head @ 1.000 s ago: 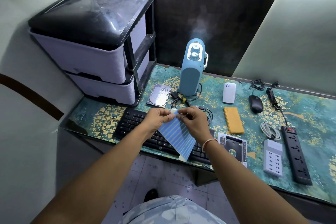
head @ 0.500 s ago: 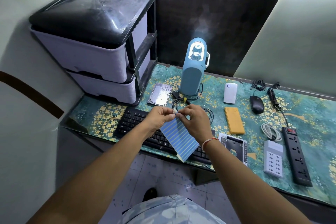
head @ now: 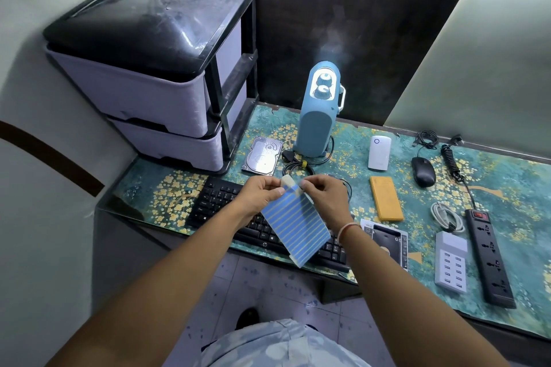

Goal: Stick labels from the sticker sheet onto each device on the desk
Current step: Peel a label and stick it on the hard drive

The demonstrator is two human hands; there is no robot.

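A blue striped sticker sheet hangs in the air above the black keyboard. My left hand pinches its top left corner. My right hand pinches the top right, where a blue label strip is lifting off the pale backing. On the desk lie a hard drive, a blue appliance, a white adapter, a black mouse, a yellow power bank, a drive caddy, a white USB hub and a black power strip.
A grey two-drawer unit with a black top stands at the desk's back left. Coiled cables lie between the power bank and power strip. A dark wall panel rises behind the desk. Tiled floor and my lap show below the desk edge.
The sheet has stayed between my hands; the label at the top corner has peeled a little further from the backing. My hands have barely shifted.
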